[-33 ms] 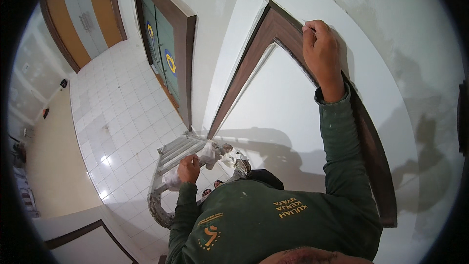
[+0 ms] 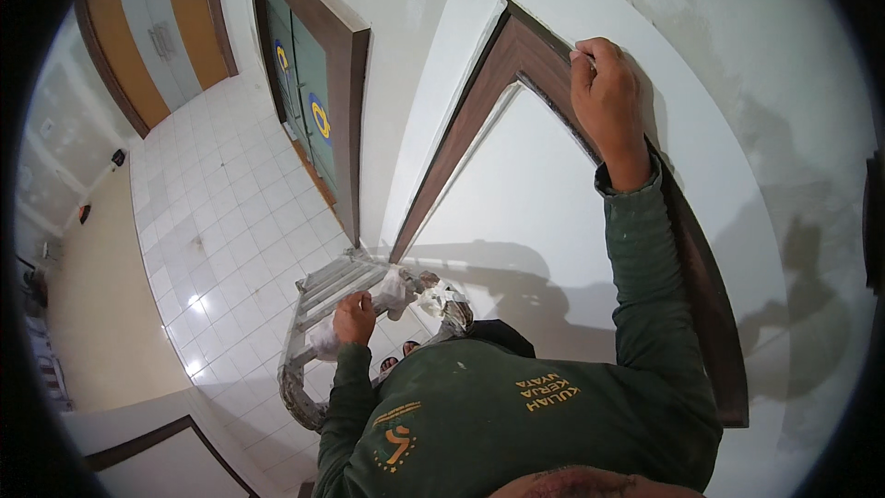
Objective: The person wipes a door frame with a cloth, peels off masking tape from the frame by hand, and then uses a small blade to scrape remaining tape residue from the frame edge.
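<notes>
My right hand (image 2: 608,101) is raised to the top edge of a brown wood-look door frame (image 2: 530,48). Its fingers are curled together at the seam between frame and white wall; whatever they pinch, if anything, is hidden. Lower down, my left hand (image 2: 355,318) is closed in front of a metal stepladder (image 2: 343,275) smeared with white. What lies inside these fingers does not show clearly. Whitish wrapping (image 2: 392,290) hangs on the ladder beside that hand, and a crumpled white lump (image 2: 439,299) sits on the ladder's top.
A white panel (image 2: 525,194) fills the frame close to me. Left of it stands a green door (image 2: 300,74) in a brown frame. White floor tiles (image 2: 230,203) lie far below, with my feet (image 2: 389,364) partly visible. Orange and grey doors (image 2: 157,32) stand farther off.
</notes>
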Available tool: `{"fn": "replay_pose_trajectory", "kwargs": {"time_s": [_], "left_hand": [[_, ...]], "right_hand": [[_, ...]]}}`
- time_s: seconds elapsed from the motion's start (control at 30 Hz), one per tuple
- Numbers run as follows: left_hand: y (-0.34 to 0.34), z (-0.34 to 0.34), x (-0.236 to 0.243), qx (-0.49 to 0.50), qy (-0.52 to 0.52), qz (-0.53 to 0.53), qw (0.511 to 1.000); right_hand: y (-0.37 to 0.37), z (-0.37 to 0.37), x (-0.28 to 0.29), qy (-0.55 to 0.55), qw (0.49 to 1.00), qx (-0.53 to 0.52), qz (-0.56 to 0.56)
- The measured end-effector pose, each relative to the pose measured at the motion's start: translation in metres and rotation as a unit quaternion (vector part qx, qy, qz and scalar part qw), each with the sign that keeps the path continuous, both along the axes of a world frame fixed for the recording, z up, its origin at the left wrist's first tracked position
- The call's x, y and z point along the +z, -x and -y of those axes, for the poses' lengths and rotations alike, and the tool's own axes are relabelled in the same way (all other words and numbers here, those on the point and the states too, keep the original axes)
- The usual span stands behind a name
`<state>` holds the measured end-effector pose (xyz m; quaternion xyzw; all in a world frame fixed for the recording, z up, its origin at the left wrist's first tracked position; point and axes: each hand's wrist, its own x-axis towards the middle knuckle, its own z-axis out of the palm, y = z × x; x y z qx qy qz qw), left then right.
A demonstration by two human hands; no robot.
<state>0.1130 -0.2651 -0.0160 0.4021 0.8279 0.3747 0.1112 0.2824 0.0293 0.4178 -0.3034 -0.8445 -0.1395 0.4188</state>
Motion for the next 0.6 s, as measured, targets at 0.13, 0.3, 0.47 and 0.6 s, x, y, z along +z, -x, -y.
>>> {"fn": "replay_pose_trajectory", "kwargs": {"time_s": [0.13, 0.3, 0.47, 0.6], "left_hand": [[0.0, -0.01, 0.014, 0.033, 0.07, 0.03, 0.997], [-0.006, -0.016, 0.022, 0.067, 0.172, 0.012, 0.983], [-0.005, -0.017, 0.021, 0.067, 0.184, 0.025, 0.98], [-0.005, -0.016, 0.023, 0.057, 0.186, 0.008, 0.981]], "right_hand": [[-0.005, -0.01, 0.002, -0.06, 0.996, -0.027, 0.053], [-0.003, -0.013, 0.001, -0.045, 0.995, -0.052, 0.079], [-0.001, -0.018, -0.004, -0.059, 0.995, 0.003, 0.076], [0.0, -0.021, -0.004, -0.057, 0.995, -0.002, 0.084]]}}
